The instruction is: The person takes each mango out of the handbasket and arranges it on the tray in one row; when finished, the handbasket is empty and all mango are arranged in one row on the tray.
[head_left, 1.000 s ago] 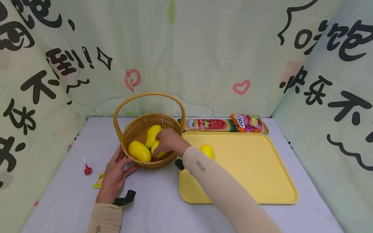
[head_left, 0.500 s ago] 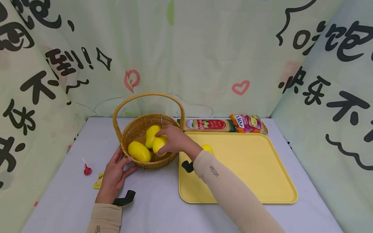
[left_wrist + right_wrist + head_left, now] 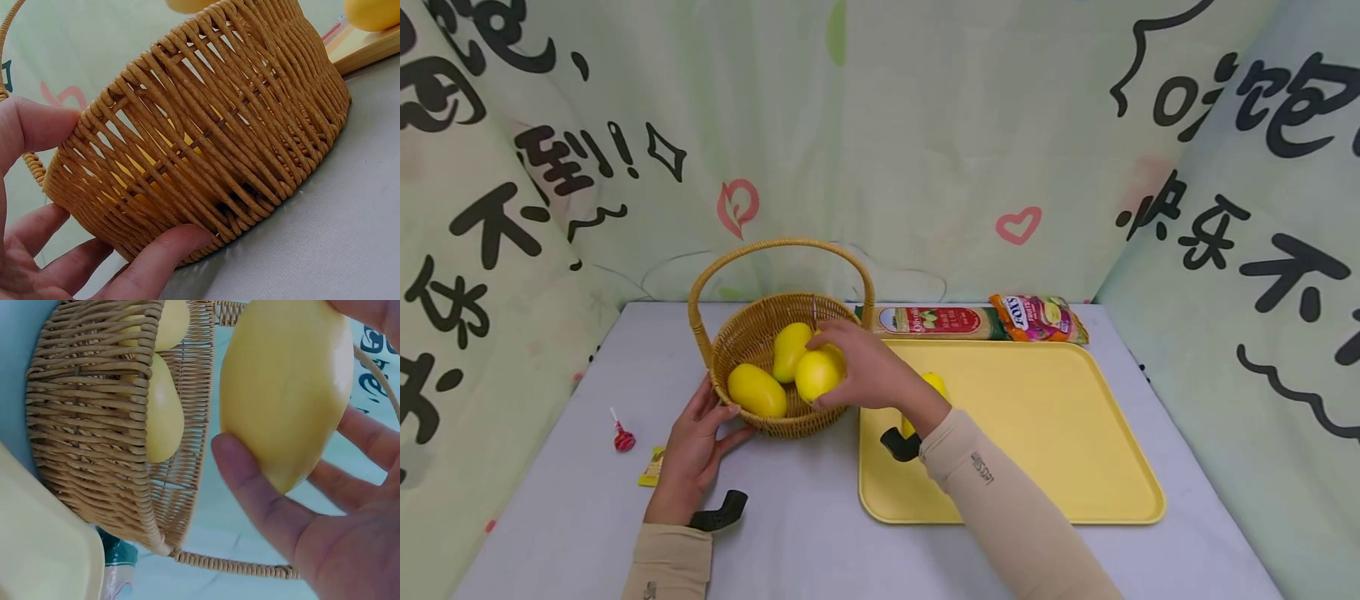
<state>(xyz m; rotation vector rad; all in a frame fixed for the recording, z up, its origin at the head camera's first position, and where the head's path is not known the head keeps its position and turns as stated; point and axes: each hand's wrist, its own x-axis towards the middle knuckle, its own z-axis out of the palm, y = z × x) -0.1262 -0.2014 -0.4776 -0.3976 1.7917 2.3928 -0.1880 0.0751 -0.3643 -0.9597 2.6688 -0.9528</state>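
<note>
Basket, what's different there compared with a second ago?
The right hand has lifted the yellow fruit it was already holding and shifted it right, toward the tray; it's now above the basket. Nothing was let go. The left hand stays on the basket, and the other two fruits lie inside as before.

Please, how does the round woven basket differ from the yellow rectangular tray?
The round brown woven basket has an arched handle; the yellow rectangular tray has none. The basket is deep, the tray shallow. The left hand grips the basket, not the tray. Both hold yellow fruit.
</note>
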